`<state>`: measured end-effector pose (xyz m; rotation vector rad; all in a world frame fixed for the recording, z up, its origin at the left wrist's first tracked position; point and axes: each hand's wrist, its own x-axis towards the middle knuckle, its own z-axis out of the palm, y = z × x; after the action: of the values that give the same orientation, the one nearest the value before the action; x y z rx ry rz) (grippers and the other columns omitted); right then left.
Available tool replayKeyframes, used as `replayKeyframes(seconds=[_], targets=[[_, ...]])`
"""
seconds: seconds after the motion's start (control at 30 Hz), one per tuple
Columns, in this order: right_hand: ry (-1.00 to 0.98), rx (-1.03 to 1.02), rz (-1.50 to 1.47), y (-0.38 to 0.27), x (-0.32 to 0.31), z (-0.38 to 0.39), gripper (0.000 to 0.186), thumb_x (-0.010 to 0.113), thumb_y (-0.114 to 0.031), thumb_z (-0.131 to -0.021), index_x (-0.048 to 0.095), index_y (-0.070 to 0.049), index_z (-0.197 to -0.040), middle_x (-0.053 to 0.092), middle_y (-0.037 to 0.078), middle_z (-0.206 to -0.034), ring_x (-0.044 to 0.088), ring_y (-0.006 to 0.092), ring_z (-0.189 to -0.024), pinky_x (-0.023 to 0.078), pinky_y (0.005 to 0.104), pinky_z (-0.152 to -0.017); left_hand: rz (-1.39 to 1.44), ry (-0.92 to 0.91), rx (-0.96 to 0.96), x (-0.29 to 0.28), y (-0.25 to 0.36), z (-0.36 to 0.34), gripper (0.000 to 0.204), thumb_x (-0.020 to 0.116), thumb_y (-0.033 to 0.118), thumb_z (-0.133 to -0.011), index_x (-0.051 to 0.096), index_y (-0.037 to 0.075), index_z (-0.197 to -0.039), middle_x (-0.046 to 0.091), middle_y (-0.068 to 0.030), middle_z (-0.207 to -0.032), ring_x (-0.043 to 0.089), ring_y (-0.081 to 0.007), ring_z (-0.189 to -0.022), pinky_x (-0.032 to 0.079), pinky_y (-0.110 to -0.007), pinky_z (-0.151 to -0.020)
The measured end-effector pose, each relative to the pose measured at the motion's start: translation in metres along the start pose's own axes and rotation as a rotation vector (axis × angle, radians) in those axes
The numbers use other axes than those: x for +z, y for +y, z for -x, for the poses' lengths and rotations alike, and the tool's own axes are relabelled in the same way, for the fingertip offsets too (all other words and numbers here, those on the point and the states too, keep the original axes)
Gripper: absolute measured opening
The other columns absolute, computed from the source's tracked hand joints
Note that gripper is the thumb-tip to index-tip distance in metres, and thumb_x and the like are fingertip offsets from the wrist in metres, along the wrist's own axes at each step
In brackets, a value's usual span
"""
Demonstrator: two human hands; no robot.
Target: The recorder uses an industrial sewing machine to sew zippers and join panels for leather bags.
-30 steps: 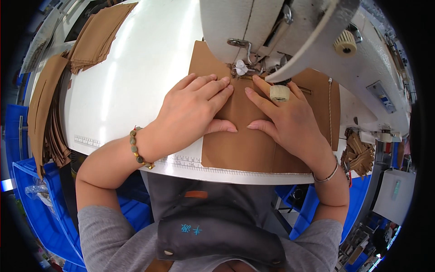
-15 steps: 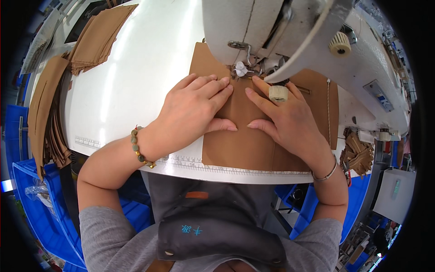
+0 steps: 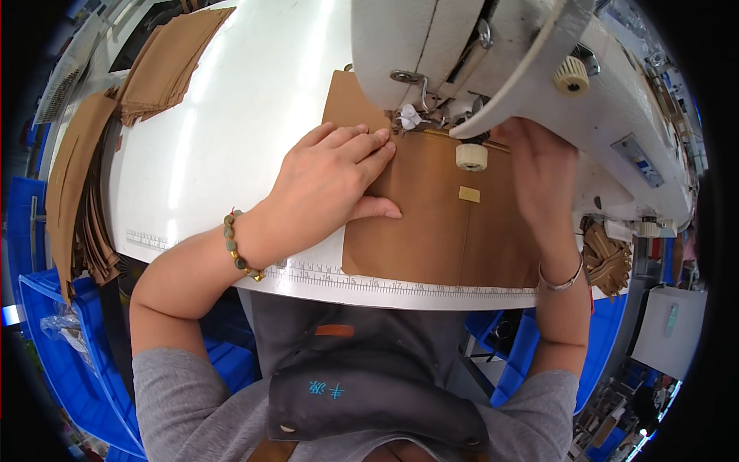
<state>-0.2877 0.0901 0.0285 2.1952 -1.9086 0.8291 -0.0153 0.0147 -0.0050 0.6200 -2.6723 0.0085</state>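
A brown leather-like panel [image 3: 408,239] lies on the white table under the needle area of a white sewing machine [image 3: 392,38]. My left hand [image 3: 335,173] rests flat on the panel's left part, fingers stretched out and holding nothing. Its fingertips are just left of the presser foot area [image 3: 409,118], where a small white piece sits. My right hand [image 3: 543,173] is over the panel's right part, partly under the machine arm. Motion blurs its fingers, and their tips are hard to see. A small yellowish patch [image 3: 469,195] shows on the panel between my hands.
Brown cut pieces lie in a stack [image 3: 173,65] at the far left, and another bundle [image 3: 81,177] hangs over the left edge. Brown strips [image 3: 606,258] are heaped at right. A ruler strip [image 3: 400,289] runs along the front edge. Blue bins [image 3: 65,339] stand below.
My right hand has moved right and away from the needle area, uncovering the yellowish patch. The panel's right part looks shifted or folded under. My left hand stays almost in place.
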Motion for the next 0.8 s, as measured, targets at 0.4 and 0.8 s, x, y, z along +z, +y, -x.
replayKeyframes(seconds=[0.4,0.8], targets=[[0.205,0.071,-0.149,0.012,0.01,-0.003,0.021,0.073,-0.026,-0.099,0.081,-0.007,-0.098,0.073,0.011,-0.078,0.067,0.0296,-0.07,0.052,0.0379,-0.068,-0.013,-0.011,-0.002,-0.001,0.002,0.002,0.075,0.074,0.059,-0.08,0.071,0.004,-0.131,0.072,-0.0078,-0.131,0.066,-0.0272,-0.124,0.05,-0.043,-0.108],[-0.04,-0.191,-0.134,0.0,-0.013,0.002,0.036,0.079,-0.025,-0.092,0.062,-0.003,-0.07,0.051,0.013,-0.062,0.051,0.0321,-0.055,0.041,0.0412,-0.054,0.004,-0.003,-0.008,0.0,-0.001,0.001,0.075,0.074,0.059,-0.081,0.071,0.004,-0.132,0.07,-0.0078,-0.133,0.065,-0.027,-0.124,0.05,-0.041,-0.108]])
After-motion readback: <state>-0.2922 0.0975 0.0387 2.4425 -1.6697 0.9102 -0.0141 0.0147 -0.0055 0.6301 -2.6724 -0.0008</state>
